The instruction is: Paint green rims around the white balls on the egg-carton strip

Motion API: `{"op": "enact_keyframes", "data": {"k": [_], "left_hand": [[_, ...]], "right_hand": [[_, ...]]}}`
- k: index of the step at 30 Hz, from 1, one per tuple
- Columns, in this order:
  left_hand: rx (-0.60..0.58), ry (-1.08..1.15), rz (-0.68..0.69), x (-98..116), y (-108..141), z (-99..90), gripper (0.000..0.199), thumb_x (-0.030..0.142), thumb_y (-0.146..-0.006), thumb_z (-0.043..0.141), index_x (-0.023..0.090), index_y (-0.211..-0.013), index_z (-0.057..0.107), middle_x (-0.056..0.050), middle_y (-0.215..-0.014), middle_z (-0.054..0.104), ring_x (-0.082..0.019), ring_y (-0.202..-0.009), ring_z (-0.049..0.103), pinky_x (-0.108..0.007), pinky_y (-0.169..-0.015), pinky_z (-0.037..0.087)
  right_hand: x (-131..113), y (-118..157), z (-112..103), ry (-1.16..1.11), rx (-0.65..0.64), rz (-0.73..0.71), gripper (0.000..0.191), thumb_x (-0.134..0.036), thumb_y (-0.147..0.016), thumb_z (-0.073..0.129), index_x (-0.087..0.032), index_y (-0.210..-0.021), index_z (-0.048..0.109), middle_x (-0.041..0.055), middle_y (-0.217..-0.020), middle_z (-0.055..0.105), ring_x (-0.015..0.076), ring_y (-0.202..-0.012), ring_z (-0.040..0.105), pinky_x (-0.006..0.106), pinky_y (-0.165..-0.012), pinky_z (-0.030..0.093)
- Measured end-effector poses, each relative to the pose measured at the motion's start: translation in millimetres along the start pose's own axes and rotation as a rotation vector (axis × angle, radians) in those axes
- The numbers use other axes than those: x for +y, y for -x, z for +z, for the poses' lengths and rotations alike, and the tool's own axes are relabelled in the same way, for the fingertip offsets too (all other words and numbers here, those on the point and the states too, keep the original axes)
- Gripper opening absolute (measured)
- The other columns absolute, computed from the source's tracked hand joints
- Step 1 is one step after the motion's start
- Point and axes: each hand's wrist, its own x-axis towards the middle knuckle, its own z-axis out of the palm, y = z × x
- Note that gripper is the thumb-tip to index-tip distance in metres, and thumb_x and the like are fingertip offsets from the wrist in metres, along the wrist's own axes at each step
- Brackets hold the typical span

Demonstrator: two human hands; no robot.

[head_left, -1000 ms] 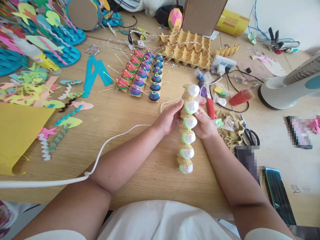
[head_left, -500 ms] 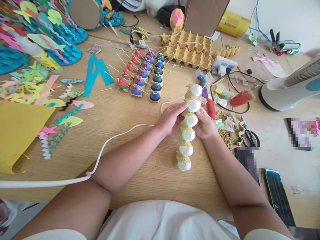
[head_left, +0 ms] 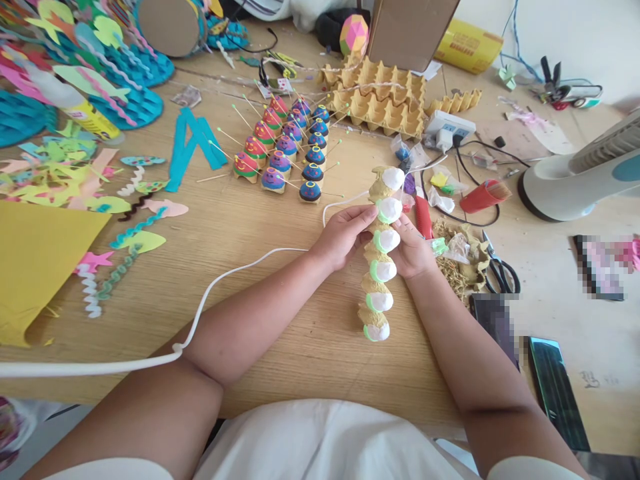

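Between my hands, above the wooden table [head_left: 280, 333], is an egg-carton strip [head_left: 379, 283] with several cups in a row. White lumps with pale green edges, clay-like in look, cover the cups. My left hand [head_left: 345, 233] grips the strip's left side near the far end, thumb on top. On the other side my right hand [head_left: 411, 245] holds it too, its fingers partly hidden behind the strip. Farther back stand three rows of painted egg-carton caterpillars [head_left: 283, 163], red-green, purple-blue and dark blue, with pin-like sticks in them.
Paper fish cut-outs [head_left: 55, 173] and a glue bottle [head_left: 83, 110] lie left. Egg trays [head_left: 380, 97] sit at the back. At right are scissors [head_left: 500, 270], a red cup of sticks [head_left: 483, 195], a fan [head_left: 585, 167] and a phone [head_left: 557, 393]. A white cable [head_left: 210, 293] crosses my left arm.
The near end of the egg-carton strip has swung slightly to the right, and the strip has turned a little in my hands. Both hands keep nearly the same place.
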Motion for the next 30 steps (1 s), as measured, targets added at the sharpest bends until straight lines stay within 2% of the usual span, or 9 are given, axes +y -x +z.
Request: {"op": "enact_keyframes", "data": {"k": [9,17,24,30], "left_hand": [[-0.012,-0.138,0.083,-2.6,-0.2,1.7,0.046,0.058,-0.068,0.102,0.018,-0.085,0.084,-0.001,-0.079,0.080,-0.011,-0.070,0.068,-0.023,-0.069,0.055],[-0.009,-0.165,0.063,0.1,2.1,4.5,0.049,0.061,-0.066,0.102,0.020,-0.084,0.084,-0.001,-0.084,0.082,-0.014,-0.078,0.074,-0.026,-0.075,0.058],[0.029,-0.155,0.048,-0.3,3.3,4.6,0.044,0.058,-0.071,0.100,0.020,-0.084,0.083,-0.001,-0.082,0.081,-0.014,-0.076,0.074,-0.026,-0.072,0.058],[0.018,-0.173,0.069,-0.5,3.1,3.6,0.051,0.063,-0.065,0.101,0.019,-0.082,0.082,-0.002,-0.083,0.082,-0.012,-0.072,0.071,-0.024,-0.069,0.057]], "right_hand": [[0.8,-0.7,-0.6,0.002,0.037,0.004,0.043,-0.048,-0.073,0.095,-0.030,-0.105,0.073,-0.0005,-0.097,0.083,0.0270,-0.114,0.080,0.045,-0.094,0.070],[-1.7,0.4,1.3,-0.011,0.039,0.010,0.042,-0.046,-0.072,0.096,-0.030,-0.104,0.074,-0.0026,-0.091,0.082,0.0248,-0.107,0.081,0.042,-0.092,0.069],[-3.0,1.7,2.4,0.003,0.036,0.022,0.042,-0.046,-0.075,0.094,-0.030,-0.107,0.072,-0.0009,-0.095,0.083,0.0261,-0.110,0.081,0.043,-0.091,0.070],[-2.8,2.0,3.7,-0.012,0.047,0.023,0.044,-0.046,-0.071,0.097,-0.030,-0.103,0.073,-0.0014,-0.093,0.083,0.0263,-0.106,0.081,0.043,-0.089,0.070]]}}
